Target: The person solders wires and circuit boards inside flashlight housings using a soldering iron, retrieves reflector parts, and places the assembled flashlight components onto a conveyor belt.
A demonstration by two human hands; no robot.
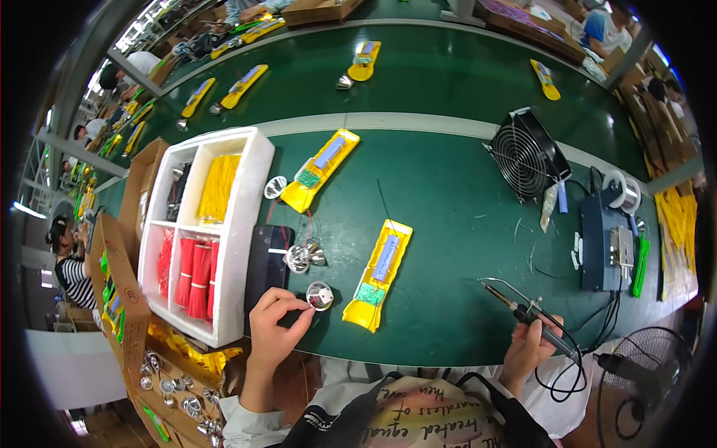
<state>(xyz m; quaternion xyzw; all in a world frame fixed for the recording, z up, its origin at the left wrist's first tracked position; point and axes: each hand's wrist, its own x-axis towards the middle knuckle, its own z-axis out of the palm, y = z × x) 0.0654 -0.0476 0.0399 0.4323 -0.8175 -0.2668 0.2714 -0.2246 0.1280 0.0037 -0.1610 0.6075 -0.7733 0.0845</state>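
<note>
My left hand [275, 321] pinches the rim of a small silver reflector cup [320, 296] with a white piece in its middle. My right hand [529, 342] is wrapped round the handle of a soldering iron [525, 313]; its tip and a thin curved tube point up and left, above the bench. Between the hands lies an open yellow flashlight housing [379, 275] with a blue battery cell and a green circuit board inside. Farther off, a second yellow housing [320, 170] is joined by wires to a reflector [275, 187]. More silver reflectors [300, 257] lie just beyond my left hand, beside a black box [267, 257].
A white foam tray [250, 216] with bundled red, yellow and black wires stands at left. On the right are a black fan [529, 157], a blue-grey soldering station [597, 239] and a solder spool [622, 192]. Beyond, a green conveyor [448, 75] carries several yellow housings.
</note>
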